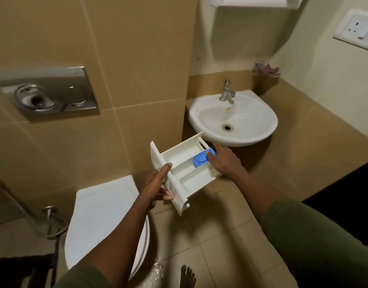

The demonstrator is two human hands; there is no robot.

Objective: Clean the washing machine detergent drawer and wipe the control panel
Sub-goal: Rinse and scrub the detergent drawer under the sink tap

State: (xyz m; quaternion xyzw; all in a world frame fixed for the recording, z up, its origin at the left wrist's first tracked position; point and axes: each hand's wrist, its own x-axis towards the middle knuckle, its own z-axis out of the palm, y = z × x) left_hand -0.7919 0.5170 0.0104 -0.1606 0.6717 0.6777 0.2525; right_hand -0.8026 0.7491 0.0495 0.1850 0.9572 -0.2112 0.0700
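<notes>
Green-sleeved left hand [158, 183] and right hand [224, 157] are clasping the white plastic detergent drawer [185, 177] endwise mid-frame, presumably levelling it for rinsing.

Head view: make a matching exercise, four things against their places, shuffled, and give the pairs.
Things:
1. white plastic detergent drawer
2. blue plastic cap
3. chrome tap
4. white toilet lid

Places:
a. beneath the left forearm
b. gripped by the left hand and right hand
c. inside the drawer, under the right thumb
d. at the back rim of the white ceramic basin

Pairs: 1-b, 2-c, 3-d, 4-a
</notes>
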